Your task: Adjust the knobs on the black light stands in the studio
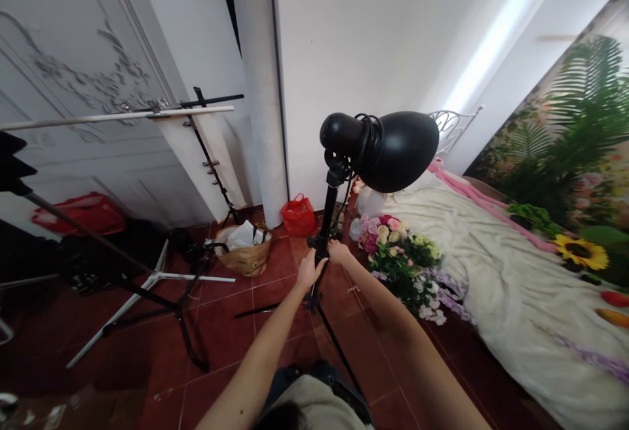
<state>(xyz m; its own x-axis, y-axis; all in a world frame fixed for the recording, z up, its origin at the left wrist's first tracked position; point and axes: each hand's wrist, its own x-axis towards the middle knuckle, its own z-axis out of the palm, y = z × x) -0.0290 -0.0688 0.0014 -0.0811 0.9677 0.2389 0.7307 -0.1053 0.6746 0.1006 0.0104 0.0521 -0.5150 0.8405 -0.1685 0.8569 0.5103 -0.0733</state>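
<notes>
A black light stand [330,210] rises from the tiled floor in front of me, its thin legs spread. On its top sits a black studio lamp [400,151] with a wide reflector and a coiled cable [372,141] around its neck. My left hand [310,269] is wrapped round the stand's upper pole from the left. My right hand [338,253] grips the pole's joint from the right, a little higher, its fingers partly hidden behind the stand. Both hands are closed and close together.
Bunched flowers [393,240] lie right of the stand, beside a bed with a pale cover [496,273]. A red bag [299,215] and a woven basket [244,253] stand by the wall. Other tripods [179,309] spread their legs on the left.
</notes>
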